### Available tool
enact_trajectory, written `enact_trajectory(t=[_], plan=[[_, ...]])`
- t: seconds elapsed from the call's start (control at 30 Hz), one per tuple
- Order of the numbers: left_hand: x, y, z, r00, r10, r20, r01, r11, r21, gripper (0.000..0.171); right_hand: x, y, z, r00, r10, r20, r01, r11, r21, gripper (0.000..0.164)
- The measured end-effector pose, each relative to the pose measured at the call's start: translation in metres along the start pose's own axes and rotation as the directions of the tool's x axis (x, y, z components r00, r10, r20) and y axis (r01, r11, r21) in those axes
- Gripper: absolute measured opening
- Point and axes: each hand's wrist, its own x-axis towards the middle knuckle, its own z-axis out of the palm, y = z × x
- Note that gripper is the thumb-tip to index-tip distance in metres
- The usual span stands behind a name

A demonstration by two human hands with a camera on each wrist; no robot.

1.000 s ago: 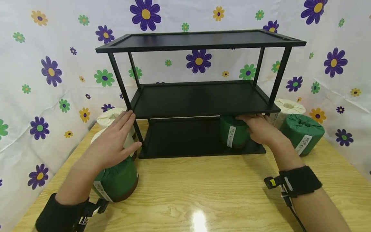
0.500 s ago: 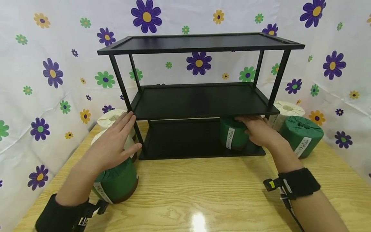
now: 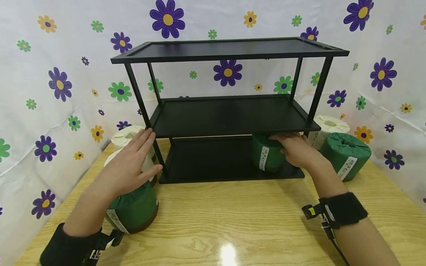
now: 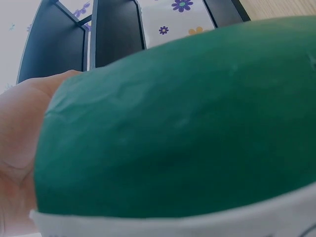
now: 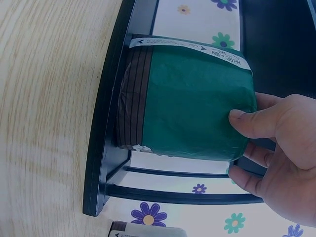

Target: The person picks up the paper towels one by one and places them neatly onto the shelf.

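My right hand (image 3: pixel 296 147) grips a green paper-wrapped roll (image 3: pixel 266 157) with a white label strip and a brown lower band. It stands on the bottom shelf at the right, its top partly hidden under the middle shelf. In the right wrist view, the thumb (image 5: pixel 254 122) lies on the near side of the wrapped roll (image 5: pixel 192 98), with fingers round its upper end. My left hand (image 3: pixel 128 162) has straight fingers, their tips at the rack's left front post. Below it is another green roll (image 3: pixel 138 210), which fills much of the left wrist view.
A black three-tier rack (image 3: pixel 229 116) stands on the wooden table (image 3: pixel 199 218). Cream-wrapped rolls (image 3: pixel 126 135) are partly hidden behind my left hand. Right of the rack stand a cream roll (image 3: pixel 331 123) and a green roll (image 3: pixel 346 153). A flowered cloth (image 3: pixel 199 22) hangs behind.
The head view has tilted up very slightly. Both hands and the rolls keep their places.
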Motion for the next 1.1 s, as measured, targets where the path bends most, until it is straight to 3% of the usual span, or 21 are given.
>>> enact_trajectory(t=[1.1], plan=[[-0.0006, 0.0006, 0.0002, 1.000, 0.006, -0.010, -0.006, 1.000, 0.004, 0.088, 0.0012, -0.0067, 0.0004, 1.000, 0.016, 0.012, -0.015, 1.000, -0.013, 0.052]])
